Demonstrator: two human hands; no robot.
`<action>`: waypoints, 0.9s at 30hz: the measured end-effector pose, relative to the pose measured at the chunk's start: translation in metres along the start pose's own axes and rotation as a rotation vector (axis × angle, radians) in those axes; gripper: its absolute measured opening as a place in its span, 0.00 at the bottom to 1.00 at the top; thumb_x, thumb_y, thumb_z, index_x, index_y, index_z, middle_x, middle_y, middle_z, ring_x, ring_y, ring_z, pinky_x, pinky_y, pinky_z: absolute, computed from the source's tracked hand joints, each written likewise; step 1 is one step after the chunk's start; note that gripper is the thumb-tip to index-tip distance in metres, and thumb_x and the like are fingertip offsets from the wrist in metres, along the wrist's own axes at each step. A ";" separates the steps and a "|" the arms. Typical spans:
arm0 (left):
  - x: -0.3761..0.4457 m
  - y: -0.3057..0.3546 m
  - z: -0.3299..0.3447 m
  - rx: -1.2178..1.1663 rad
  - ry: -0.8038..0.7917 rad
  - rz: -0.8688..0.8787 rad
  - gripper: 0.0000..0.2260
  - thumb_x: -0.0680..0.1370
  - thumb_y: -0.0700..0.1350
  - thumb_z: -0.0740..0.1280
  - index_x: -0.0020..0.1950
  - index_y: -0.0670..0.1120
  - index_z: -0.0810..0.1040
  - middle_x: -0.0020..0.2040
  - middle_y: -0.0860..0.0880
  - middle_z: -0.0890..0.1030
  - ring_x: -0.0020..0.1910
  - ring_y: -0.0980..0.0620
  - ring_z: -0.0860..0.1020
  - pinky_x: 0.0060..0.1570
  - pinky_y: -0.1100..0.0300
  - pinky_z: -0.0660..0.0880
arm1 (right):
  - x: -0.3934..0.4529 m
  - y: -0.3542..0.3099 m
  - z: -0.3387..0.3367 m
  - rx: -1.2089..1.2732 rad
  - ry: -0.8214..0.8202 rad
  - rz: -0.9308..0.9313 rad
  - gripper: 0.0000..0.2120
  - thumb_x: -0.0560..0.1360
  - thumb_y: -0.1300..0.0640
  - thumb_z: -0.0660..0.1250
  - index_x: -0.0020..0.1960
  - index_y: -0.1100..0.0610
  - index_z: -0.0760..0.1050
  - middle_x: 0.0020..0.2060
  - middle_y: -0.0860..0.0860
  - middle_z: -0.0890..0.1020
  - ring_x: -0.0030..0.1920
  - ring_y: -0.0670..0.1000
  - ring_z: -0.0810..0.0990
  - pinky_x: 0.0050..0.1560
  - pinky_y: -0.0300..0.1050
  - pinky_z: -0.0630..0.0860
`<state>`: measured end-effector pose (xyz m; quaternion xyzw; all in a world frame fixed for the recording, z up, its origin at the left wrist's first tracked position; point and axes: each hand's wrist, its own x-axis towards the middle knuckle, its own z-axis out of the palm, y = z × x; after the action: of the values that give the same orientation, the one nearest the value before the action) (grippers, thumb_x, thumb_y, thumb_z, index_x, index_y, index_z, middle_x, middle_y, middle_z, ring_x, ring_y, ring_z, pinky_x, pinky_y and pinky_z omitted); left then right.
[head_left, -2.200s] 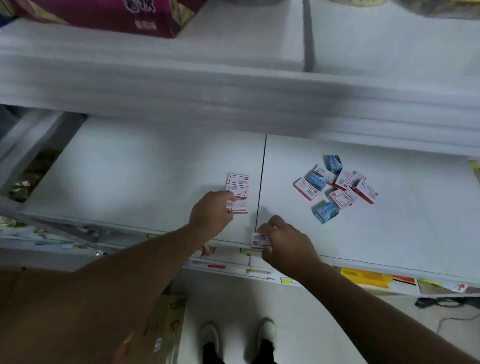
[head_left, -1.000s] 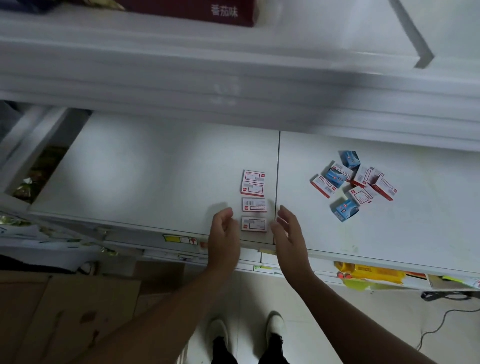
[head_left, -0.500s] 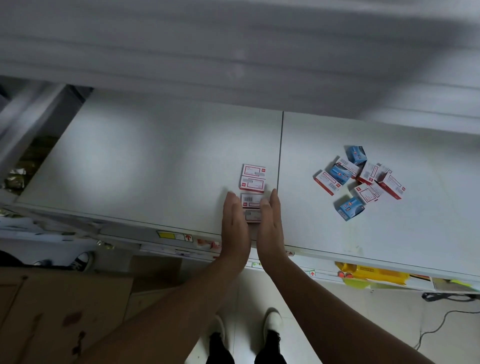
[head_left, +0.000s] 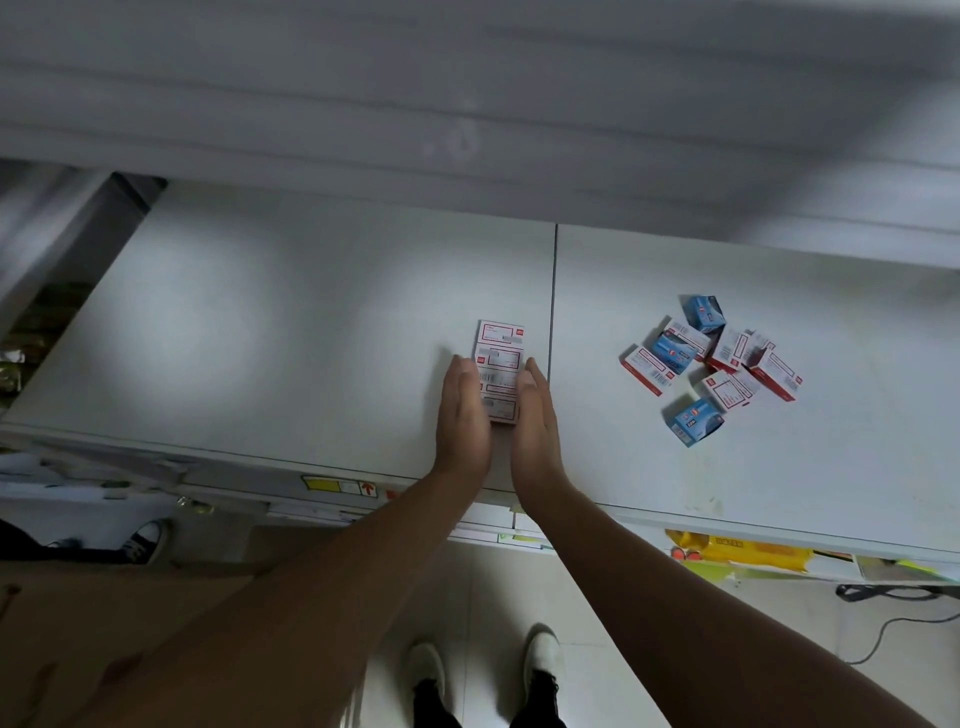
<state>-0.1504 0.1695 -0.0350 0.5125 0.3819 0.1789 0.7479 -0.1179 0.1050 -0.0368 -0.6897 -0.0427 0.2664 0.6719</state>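
The work in hand is squaring up a row of red-and-white boxes (head_left: 500, 349) on the white shelf (head_left: 260, 332). The row lies toward the shelf's front edge, just left of the seam (head_left: 554, 291) between the two shelf panels. Its long axis runs from front edge to back, parallel to that seam. The left hand (head_left: 464, 415) stands on edge against the row's left flank and the right hand (head_left: 535, 423) against its right flank, palms facing each other. The grip is a flat two-sided press: fingers straight and together, nothing curled round any box. Contact appears to be along the fingers only. The near end of the row sits between the two hands; the far box projects beyond the fingertips toward the back of the shelf and is not flanked. Whether that far box is flush with the others cannot be told; it looks slightly offset. A loose pile of red-and-white and blue boxes (head_left: 709, 364) lies on the right panel, well apart from the row, toward the shelf's right end. Judgement: the coming move turns on that pile lying to the right, across the seam, so the right hand is the nearer one for fetching the next box.
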 end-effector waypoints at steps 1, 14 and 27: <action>0.002 0.000 0.002 0.002 -0.002 0.005 0.24 0.90 0.58 0.50 0.81 0.50 0.70 0.73 0.48 0.79 0.72 0.48 0.78 0.76 0.45 0.73 | 0.003 -0.001 0.000 -0.016 0.002 0.000 0.18 0.87 0.42 0.52 0.75 0.38 0.67 0.65 0.30 0.76 0.61 0.29 0.75 0.62 0.31 0.71; 0.027 0.019 0.010 0.076 0.047 0.018 0.23 0.89 0.56 0.51 0.73 0.49 0.80 0.65 0.48 0.85 0.64 0.50 0.84 0.67 0.52 0.79 | 0.030 -0.025 -0.003 -0.066 -0.079 0.012 0.25 0.82 0.35 0.51 0.72 0.43 0.72 0.64 0.37 0.80 0.65 0.39 0.78 0.69 0.47 0.72; -0.033 0.073 -0.052 1.111 -0.124 0.233 0.27 0.84 0.65 0.60 0.80 0.55 0.72 0.80 0.52 0.73 0.76 0.48 0.73 0.71 0.52 0.71 | -0.013 -0.089 -0.058 -1.047 -0.321 -0.162 0.28 0.79 0.40 0.66 0.75 0.48 0.70 0.68 0.51 0.79 0.64 0.55 0.79 0.60 0.50 0.77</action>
<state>-0.2020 0.2109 0.0344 0.8771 0.3150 0.0021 0.3625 -0.0779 0.0551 0.0490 -0.8768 -0.3243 0.2589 0.2428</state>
